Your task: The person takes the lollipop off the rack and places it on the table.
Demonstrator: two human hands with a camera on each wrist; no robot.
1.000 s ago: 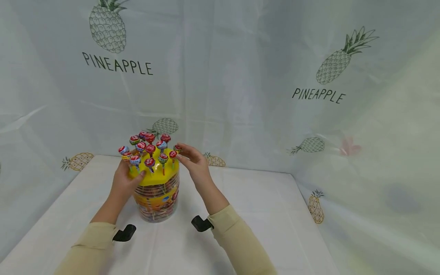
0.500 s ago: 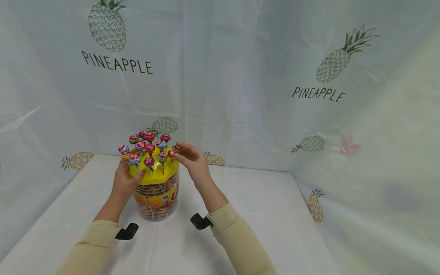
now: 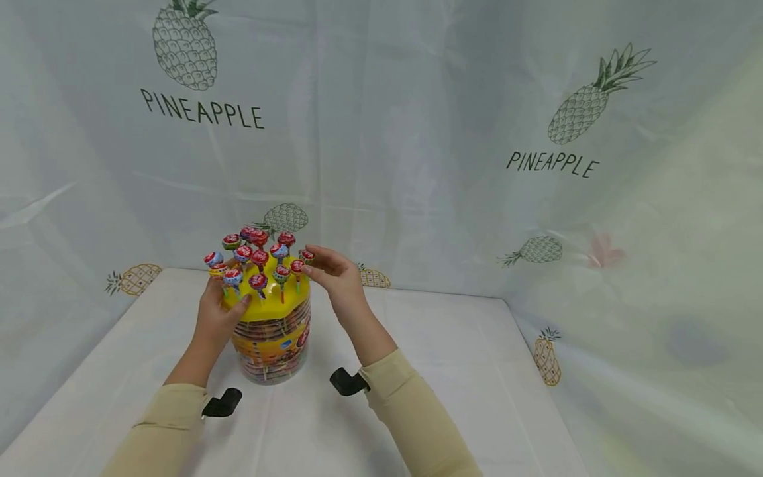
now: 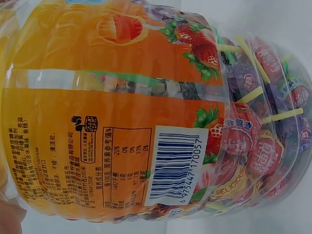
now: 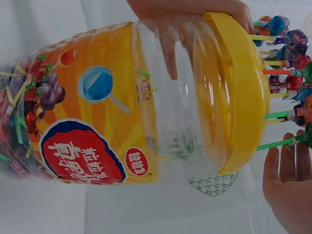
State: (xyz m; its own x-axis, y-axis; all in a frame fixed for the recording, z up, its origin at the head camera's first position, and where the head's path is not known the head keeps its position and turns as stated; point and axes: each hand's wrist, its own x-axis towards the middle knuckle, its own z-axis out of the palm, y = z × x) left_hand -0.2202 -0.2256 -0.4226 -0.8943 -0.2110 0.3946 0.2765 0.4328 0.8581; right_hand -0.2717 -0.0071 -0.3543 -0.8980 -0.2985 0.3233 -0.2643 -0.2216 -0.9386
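Observation:
A clear plastic candy jar [image 3: 271,351] with a yellow lid [image 3: 271,306] stands upright on the table. Several wrapped lollipops [image 3: 259,258] stick up from the lid by their sticks. My left hand [image 3: 216,315] grips the jar's lid and neck from the left, thumb on the front of the lid. At the lid's right edge, my right hand [image 3: 340,281] pinches a lollipop [image 3: 306,256] between thumb and fingers; its stick end is hidden in the head view. A green-sticked lollipop [image 5: 278,146] meets the right fingertips in the right wrist view.
The white table [image 3: 441,371] spreads out around the jar. Behind it hangs a pale curtain [image 3: 393,146] with pineapple prints. Through the jar wall, more wrapped lollipops [image 4: 263,151] show in its lower part. A black wrist mount [image 3: 348,382] juts from the right sleeve.
Both hands keep nearly the same places. The right thumb and the lollipops by it have shifted very slightly to the left. The jar stays where it was.

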